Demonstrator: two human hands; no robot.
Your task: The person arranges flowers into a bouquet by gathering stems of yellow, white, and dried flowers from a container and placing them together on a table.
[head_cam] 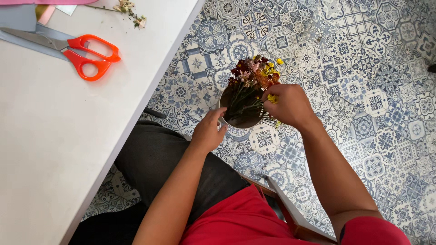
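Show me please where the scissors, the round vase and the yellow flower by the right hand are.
scissors [88, 56]: head view, on the orange handles.
round vase [222, 100]: head view, on its left rim.
yellow flower [272, 98]: head view, on the bloom.

A white table [59, 136] filled the left side. On it lay scissors [68, 47] with orange-red handles, blades pointing left over a grey sheet [18, 20]. Near the far edge were a few dried flower scraps [131, 12] and a pink strip [45, 2]. The floor [363, 90] was blue-and-white patterned tile. A wooden chair edge [290, 213] showed below.
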